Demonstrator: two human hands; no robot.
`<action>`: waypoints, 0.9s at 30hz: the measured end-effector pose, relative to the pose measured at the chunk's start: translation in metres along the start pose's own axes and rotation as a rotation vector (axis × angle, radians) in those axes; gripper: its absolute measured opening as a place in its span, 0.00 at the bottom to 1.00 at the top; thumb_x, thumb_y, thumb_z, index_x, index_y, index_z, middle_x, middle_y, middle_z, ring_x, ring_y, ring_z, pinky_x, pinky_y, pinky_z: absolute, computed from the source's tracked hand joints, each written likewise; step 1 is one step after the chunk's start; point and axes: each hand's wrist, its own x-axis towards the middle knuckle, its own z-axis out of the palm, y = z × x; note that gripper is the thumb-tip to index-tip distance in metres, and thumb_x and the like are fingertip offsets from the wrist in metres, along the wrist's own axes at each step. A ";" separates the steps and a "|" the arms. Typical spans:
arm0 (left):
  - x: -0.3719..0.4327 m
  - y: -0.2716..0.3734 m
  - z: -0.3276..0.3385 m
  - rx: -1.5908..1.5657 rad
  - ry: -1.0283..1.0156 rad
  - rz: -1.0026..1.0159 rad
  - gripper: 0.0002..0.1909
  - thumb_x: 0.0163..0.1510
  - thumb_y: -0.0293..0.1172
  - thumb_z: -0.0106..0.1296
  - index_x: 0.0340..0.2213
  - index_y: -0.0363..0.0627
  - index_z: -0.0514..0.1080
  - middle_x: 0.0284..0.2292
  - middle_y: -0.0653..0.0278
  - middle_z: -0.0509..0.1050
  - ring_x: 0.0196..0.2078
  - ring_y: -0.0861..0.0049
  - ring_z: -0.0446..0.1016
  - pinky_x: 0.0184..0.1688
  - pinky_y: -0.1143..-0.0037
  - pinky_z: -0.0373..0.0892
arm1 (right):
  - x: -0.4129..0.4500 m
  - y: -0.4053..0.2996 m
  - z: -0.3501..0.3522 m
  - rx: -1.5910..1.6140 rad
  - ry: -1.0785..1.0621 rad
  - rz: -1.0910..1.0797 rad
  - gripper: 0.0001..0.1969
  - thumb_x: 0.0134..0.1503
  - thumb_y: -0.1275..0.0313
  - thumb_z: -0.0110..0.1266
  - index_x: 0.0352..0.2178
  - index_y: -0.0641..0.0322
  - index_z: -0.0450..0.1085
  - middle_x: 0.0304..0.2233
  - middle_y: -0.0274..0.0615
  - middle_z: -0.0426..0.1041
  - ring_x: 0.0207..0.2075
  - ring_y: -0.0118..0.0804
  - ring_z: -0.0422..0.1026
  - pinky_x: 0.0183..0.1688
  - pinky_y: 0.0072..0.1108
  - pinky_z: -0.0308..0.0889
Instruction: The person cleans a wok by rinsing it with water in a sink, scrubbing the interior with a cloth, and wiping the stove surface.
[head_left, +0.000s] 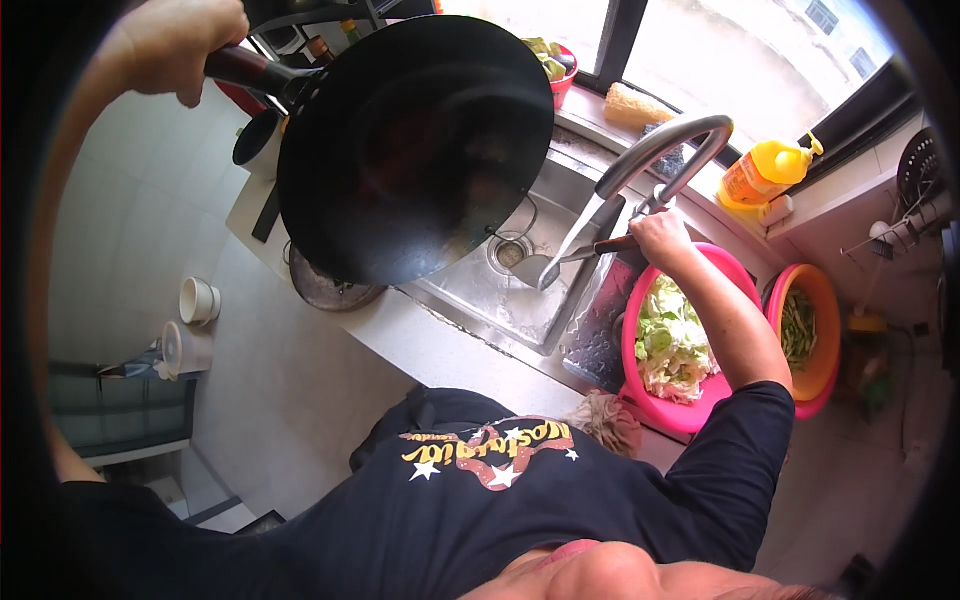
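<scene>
My left hand (176, 45) grips the dark handle of a large black wok (420, 150), which is tilted and held up over the left part of the steel sink (480, 292). With my right hand (664, 236) I hold the brown handle of a metal spatula (536, 271) beside the base of a curved faucet (667, 150). Water runs from the spout onto the spatula's head near the drain (511, 253). Next to my right forearm is a pink basket (630, 360) of cut leafy greens (675, 345).
An orange basket (825, 337) with green vegetables stands at the right. A yellow pump bottle (757, 176) and a loofah (634, 105) rest by the window. A round dark lid or pan (330, 289) lies left of the sink; a crumpled cloth (607, 420) is at the counter's front edge.
</scene>
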 end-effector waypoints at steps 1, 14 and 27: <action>-0.002 -0.002 0.009 -0.012 0.052 0.011 0.12 0.24 0.19 0.61 0.18 0.41 0.70 0.17 0.57 0.69 0.22 0.64 0.71 0.31 0.75 0.69 | 0.001 0.004 0.001 0.004 0.000 0.009 0.06 0.45 0.70 0.48 0.21 0.56 0.72 0.21 0.41 0.72 0.27 0.38 0.74 0.29 0.28 0.68; -0.124 0.008 0.171 -0.585 0.065 -0.131 0.10 0.28 0.23 0.53 0.21 0.43 0.68 0.22 0.52 0.70 0.28 0.55 0.68 0.30 0.66 0.64 | -0.024 -0.002 -0.050 0.116 0.227 0.154 0.05 0.46 0.71 0.51 0.27 0.58 0.68 0.20 0.44 0.71 0.26 0.43 0.73 0.27 0.30 0.67; -0.203 0.127 0.368 -1.585 -0.410 -0.094 0.14 0.31 0.22 0.57 0.24 0.37 0.67 0.14 0.67 0.64 0.13 0.82 0.64 0.16 0.79 0.62 | -0.157 -0.152 -0.097 0.230 0.289 0.408 0.08 0.49 0.72 0.41 0.28 0.60 0.68 0.19 0.46 0.70 0.22 0.46 0.71 0.25 0.33 0.65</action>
